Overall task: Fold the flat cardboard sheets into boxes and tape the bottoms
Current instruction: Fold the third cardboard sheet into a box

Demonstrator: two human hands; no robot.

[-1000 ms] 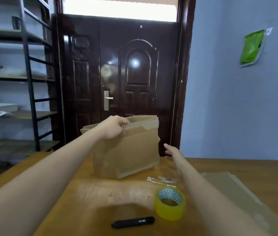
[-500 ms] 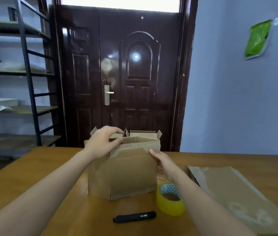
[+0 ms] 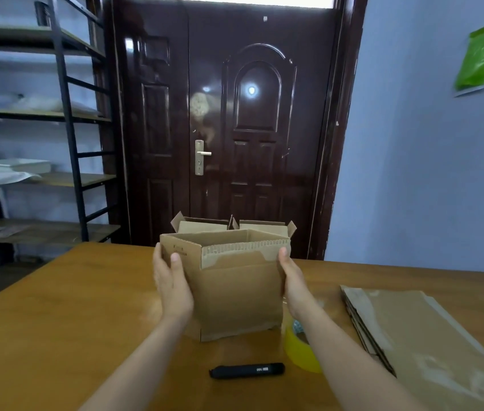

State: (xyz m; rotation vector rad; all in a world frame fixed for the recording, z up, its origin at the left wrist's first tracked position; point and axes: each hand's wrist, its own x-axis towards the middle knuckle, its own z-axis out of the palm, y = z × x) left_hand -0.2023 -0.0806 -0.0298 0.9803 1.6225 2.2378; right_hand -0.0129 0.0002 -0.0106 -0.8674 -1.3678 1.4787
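Compared with half a second earlier, the left hand [image 3: 172,287] has left the top edge of the cardboard box [image 3: 234,286] and now lies flat against its left side, while the right hand [image 3: 294,284] has shifted from the front upper corner to the right side wall; the box has opened from a skewed shape into a squarer one. Left hand: palm pressed to the left panel, fingers extended upward and held loosely together, thumb lying across the front left corner. Right hand: palm pressed to the right panel, fingers extended upward, thumb tip at the upper right corner. The two hands are spread and clamp the box between them; neither curls around an edge. The box stands upright at the middle of the wooden tabletop [image 3: 57,321], its upper end open with the corrugated edge exposed along the near rim. Whether its lower edge rests fully on the tabletop cannot be told. Directly behind it, at the far edge of the tabletop, stand two further boxes [image 3: 234,226] with flaps raised. A yellow tape roll [image 3: 297,348] lies just right of the box's near corner, partly hidden by the right forearm. A black pen-like tool [image 3: 246,370], which may be a marker or a cutter, lies in front of the box, near the tape roll. A stack of flat cardboard sheets [image 3: 412,336] lies well to the right on the tabletop
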